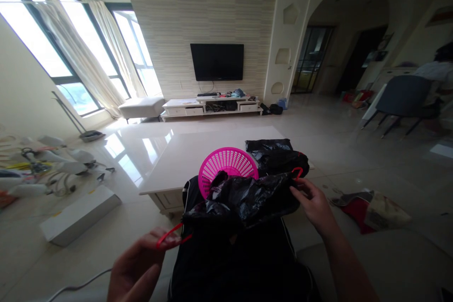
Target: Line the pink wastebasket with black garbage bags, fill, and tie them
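Basket, pink and slotted [226, 155], taken as landmark. Its mouth is partly covered by a black bag [244, 198] drawn across the near side. Bag's rim is stretched wide between both hands, presumably so that the thin film is kept from folding in on itself.

Near-left of basket: red drawstring [169, 235] is hooked by curled fingers of the left hand [139, 259]; exact finger contact too dim to tell. Near-right of basket: bag's other corner, beside a red loop [298, 171], is pinched by thumb and fingers of the right hand [311, 203].

Dark-trousered legs [230, 264] are seen just near of basket; it is perhaps steadied by them, though its base is hidden. Beyond basket: pale bench [184, 160]. Right of basket, apparently on that bench: black film bundle [268, 145], perhaps laid there to be kept within reach.
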`<move>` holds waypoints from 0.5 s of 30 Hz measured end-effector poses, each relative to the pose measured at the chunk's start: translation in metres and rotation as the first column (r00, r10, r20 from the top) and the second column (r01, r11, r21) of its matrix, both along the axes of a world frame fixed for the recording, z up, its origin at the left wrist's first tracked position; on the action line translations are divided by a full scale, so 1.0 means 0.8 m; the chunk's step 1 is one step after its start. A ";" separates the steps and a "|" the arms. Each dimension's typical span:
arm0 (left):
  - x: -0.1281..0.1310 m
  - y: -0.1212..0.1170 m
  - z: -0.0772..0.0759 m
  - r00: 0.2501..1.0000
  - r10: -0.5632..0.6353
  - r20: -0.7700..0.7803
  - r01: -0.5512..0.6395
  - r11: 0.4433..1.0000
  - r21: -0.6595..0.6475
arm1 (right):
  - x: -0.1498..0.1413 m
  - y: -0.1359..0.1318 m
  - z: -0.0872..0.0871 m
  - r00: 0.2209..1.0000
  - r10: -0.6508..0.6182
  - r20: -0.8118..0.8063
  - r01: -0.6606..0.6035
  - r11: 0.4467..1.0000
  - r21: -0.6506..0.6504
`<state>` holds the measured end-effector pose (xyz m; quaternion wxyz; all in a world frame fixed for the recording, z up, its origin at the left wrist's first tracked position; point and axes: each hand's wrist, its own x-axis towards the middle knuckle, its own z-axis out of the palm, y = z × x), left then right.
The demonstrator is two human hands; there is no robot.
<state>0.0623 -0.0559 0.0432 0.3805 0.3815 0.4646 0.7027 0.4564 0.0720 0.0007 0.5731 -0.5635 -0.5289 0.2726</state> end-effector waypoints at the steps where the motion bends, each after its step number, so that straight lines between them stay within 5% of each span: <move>1: 0.002 -0.002 0.001 1.000 0.007 0.013 -0.007 1.000 0.016 | -0.001 -0.001 0.000 1.000 0.021 -0.005 -0.021 1.000 0.007; 10: 0.006 -0.006 0.006 0.994 -0.107 0.010 0.107 0.994 -0.015 | -0.006 -0.017 0.020 0.998 0.069 0.008 -0.069 0.990 0.126; 15: 0.003 -0.004 0.005 0.992 -0.126 -0.018 0.125 0.991 -0.055 | -0.005 -0.041 0.050 0.939 0.240 -0.246 -0.181 0.954 0.238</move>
